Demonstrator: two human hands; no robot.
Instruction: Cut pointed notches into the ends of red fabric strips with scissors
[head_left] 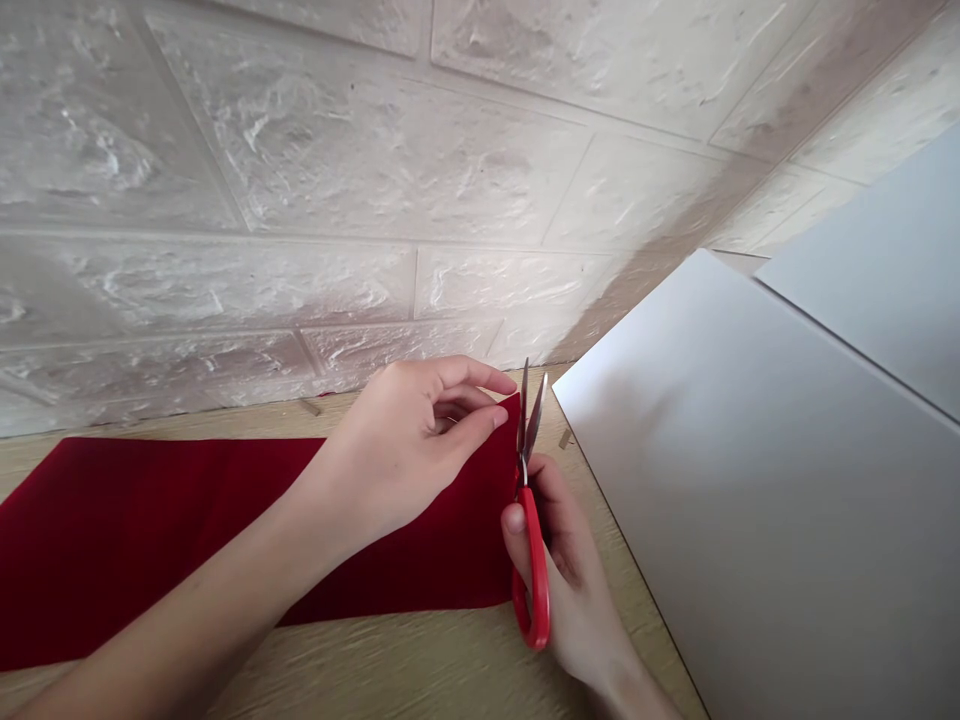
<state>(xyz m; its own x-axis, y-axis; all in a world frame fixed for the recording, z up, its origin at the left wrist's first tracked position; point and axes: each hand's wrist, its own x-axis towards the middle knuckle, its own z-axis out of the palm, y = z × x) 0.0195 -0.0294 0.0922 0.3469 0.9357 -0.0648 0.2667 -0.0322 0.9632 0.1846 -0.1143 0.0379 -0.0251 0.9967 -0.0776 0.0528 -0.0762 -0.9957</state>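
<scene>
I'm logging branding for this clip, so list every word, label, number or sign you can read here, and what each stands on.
There is no readable text anywhere.
The red-handled metal scissors in the right hand show no mark.
The dark red fabric sheet pinched by the left hand, the flat white boards, the white brick-pattern wall and the pale wooden table are all plain.

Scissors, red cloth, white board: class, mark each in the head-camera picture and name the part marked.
scissors point(535, 560): head view, red handle loop.
red cloth point(150, 540): head view, bare stretch left of the forearm.
white board point(750, 500): head view, middle of its flat face.
</scene>
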